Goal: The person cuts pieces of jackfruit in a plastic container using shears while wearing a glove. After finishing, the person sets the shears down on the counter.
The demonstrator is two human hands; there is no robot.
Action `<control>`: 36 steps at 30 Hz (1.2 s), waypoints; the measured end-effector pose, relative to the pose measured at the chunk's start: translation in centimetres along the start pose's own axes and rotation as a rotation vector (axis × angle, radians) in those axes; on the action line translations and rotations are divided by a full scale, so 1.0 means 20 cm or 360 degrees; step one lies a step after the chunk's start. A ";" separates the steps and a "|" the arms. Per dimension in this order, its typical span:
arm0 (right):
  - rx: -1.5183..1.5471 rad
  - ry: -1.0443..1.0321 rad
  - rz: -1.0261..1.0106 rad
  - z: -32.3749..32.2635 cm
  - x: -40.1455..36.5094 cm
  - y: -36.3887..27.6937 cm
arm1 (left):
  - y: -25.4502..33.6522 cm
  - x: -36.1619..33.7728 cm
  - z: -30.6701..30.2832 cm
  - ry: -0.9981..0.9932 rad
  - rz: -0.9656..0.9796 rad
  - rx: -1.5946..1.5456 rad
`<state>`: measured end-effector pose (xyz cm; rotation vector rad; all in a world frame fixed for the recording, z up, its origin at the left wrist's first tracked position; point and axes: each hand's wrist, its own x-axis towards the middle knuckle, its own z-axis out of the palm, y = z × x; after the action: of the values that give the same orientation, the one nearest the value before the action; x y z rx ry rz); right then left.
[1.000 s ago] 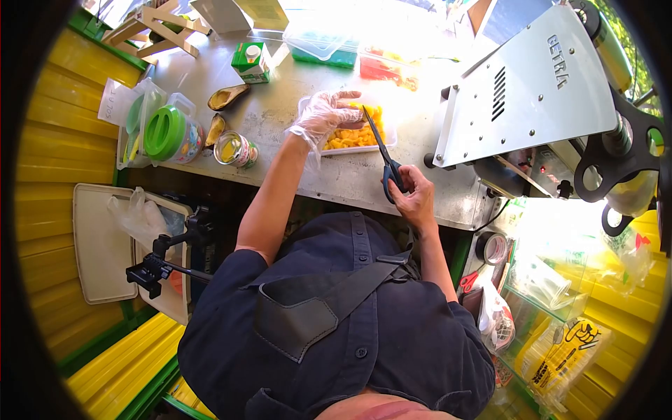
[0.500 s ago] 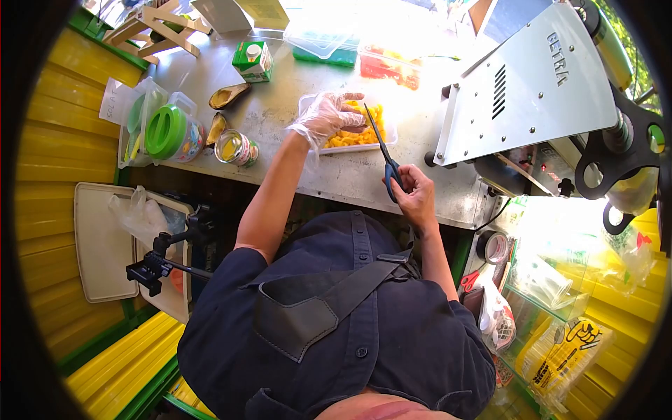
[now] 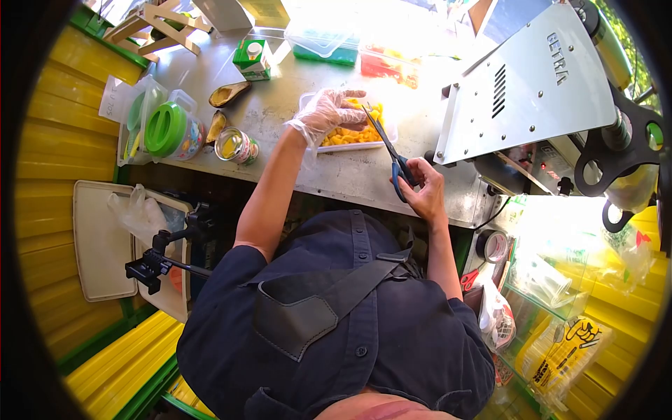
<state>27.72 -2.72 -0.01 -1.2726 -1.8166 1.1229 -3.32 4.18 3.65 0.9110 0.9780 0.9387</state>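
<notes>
My left hand (image 3: 332, 114), in a clear plastic glove, reaches over the left side of a white plastic container (image 3: 350, 148). Its fingers are stretched out and apart above chopped yellow-orange fruit (image 3: 343, 136), and nothing can be made out in them. My bare right hand (image 3: 426, 190) grips the dark handles of a pair of scissors (image 3: 394, 155). The scissors point up and left over the container, blades nearly together, with their tips close to my left fingers.
An open tin (image 3: 236, 146), avocado halves (image 3: 229, 94), a green-and-white carton (image 3: 253, 59) and a green-lidded jug (image 3: 168, 130) stand on the left of the metal table (image 3: 280, 168). Lidded boxes (image 3: 323, 45) lie behind. A large metal machine (image 3: 525, 91) occupies the right.
My right hand and the scissors have shifted slightly right and down. The scissor handles have turned a little. My left hand stays nearly in place over the fruit.
</notes>
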 end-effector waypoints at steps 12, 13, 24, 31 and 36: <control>0.0510 -0.0062 0.0259 0.11 -0.05 -0.04 | -0.03 0.00 0.02 0.0074 -0.0042 -0.0184; 0.0395 -0.0029 0.0242 0.12 -0.04 -0.04 | -0.03 0.00 0.02 0.0049 -0.0031 -0.0246; -0.0263 0.0235 -0.0009 0.16 -0.02 -0.08 | -0.08 0.01 -0.01 -0.0023 -0.0065 -0.0282; -0.0010 0.0274 0.0073 0.16 -0.02 -0.06 | -0.03 -0.03 0.02 0.0085 -0.0134 -0.0275; -0.0059 0.0268 0.0049 0.17 -0.03 -0.09 | -0.06 -0.03 0.03 0.0030 -0.0019 -0.0121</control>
<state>24.32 -4.48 0.16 -1.3781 -1.7054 0.9717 -2.58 3.17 2.83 0.8330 0.9564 0.9698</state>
